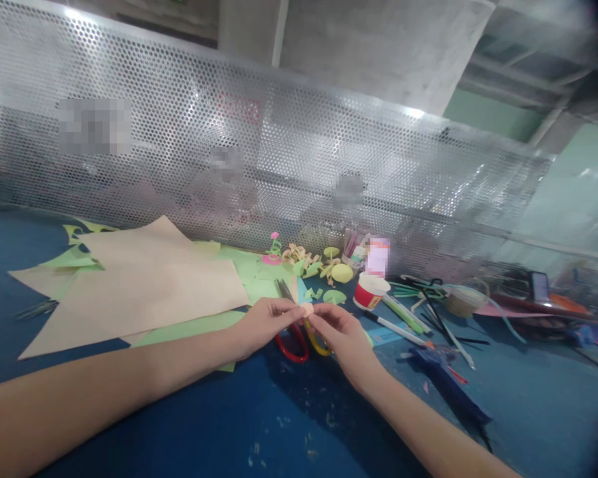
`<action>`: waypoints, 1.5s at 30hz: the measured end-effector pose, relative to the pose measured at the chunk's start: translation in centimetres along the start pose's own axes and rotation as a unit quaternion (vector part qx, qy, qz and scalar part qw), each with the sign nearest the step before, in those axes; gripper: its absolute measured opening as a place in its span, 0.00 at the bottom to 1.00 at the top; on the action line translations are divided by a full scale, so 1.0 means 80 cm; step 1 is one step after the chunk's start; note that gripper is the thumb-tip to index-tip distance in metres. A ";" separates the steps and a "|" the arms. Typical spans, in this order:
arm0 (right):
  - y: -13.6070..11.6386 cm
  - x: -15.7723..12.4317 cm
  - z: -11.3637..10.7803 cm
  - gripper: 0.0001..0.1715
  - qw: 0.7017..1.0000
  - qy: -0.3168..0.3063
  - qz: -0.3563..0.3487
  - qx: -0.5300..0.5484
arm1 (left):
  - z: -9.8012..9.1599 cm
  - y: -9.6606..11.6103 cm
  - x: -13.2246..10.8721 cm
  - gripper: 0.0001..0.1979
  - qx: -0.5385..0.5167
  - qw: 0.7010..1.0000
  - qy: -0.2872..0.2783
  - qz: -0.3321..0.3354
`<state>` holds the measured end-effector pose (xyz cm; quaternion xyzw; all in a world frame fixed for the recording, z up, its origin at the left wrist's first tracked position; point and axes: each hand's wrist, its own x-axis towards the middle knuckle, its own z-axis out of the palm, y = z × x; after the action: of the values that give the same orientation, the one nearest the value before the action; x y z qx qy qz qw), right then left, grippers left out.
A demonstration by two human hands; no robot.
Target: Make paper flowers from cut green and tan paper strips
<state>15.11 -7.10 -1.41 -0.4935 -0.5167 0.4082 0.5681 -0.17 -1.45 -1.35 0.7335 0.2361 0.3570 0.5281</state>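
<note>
Between my two hands is a small pale orange paper piece [307, 309], pinched at its left edge by my left hand [272, 323] and at its right by my right hand [339, 337]. Both hands have their fingertips pressed together on it. Just beneath and behind them lie scissors with red handles [293, 345] and a yellow-handled pair [319, 340], partly hidden by my fingers. Cut green and yellow paper shapes [342, 272] and curled pale strips [303, 255] sit a little beyond my hands.
Large pale paper sheets [149, 285] cover the left of the blue table [189, 425]. A red and white paper cup [371, 292] stands right of centre. Farther right are pens, a blue glue gun [448, 385] and a phone [540, 288]. A perforated metal screen [169, 133] rises behind.
</note>
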 end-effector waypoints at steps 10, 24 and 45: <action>0.003 0.003 -0.002 0.14 1.000 0.000 0.005 -0.010 | 0.000 -0.004 0.001 0.19 0.083 0.996 0.000 0.041; 0.009 0.006 -0.005 0.14 1.000 0.001 0.012 -0.018 | 0.002 -0.006 0.000 0.13 0.093 0.994 0.026 0.050; 0.014 0.004 -0.012 0.09 0.979 0.032 -0.135 -0.151 | 0.002 -0.014 0.006 0.15 -0.067 0.997 0.033 0.027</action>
<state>16.18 -6.70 -2.41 -0.5123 -0.6158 0.2291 0.5531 0.34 -0.82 -2.29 0.6903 0.2084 0.4102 0.5583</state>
